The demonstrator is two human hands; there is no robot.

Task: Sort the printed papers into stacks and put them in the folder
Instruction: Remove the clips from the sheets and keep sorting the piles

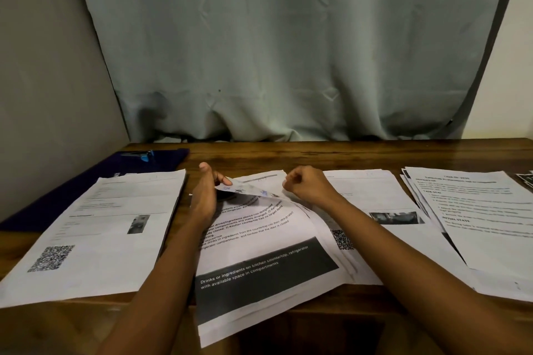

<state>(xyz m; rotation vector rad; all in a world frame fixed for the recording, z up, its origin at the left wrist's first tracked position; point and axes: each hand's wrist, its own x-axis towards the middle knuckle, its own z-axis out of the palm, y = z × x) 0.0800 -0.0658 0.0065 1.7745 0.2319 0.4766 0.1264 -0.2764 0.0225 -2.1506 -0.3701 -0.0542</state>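
White printed paper is what both my hands are on in the head view. My left hand pinches the far edge of the top sheet, and my right hand, fingers curled tight, pinches that same edge just beside it. Between the two grips the edge curls back toward me. Under the grip lies the middle stack, skewed, its near end hanging over the edge of the wooden table. Left of my left hand is a stack with a QR code, lying partly on the dark blue folder. Right of my right hand is another stack, and beyond that a fanned stack. Past both hands hangs a grey-green curtain.
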